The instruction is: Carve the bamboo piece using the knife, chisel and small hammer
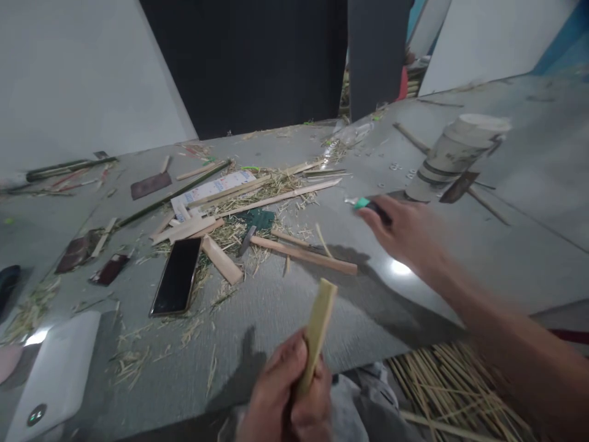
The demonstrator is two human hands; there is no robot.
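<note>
My left hand is closed around the lower part of a flat bamboo strip, which points up and slightly right at the front edge of the table. Away to the right, over the table, my right hand grips a craft knife with a green and black handle. Its short metal tip points left, and the blade's shape is too small to make out. A hammer with a wooden handle lies between the hands and the pile of shavings.
A black-screened phone lies left of the hammer among bamboo pieces. At the right stands a lidded paper cup beside a dark blade. A white device sits front left. Bamboo sticks lie below the table edge.
</note>
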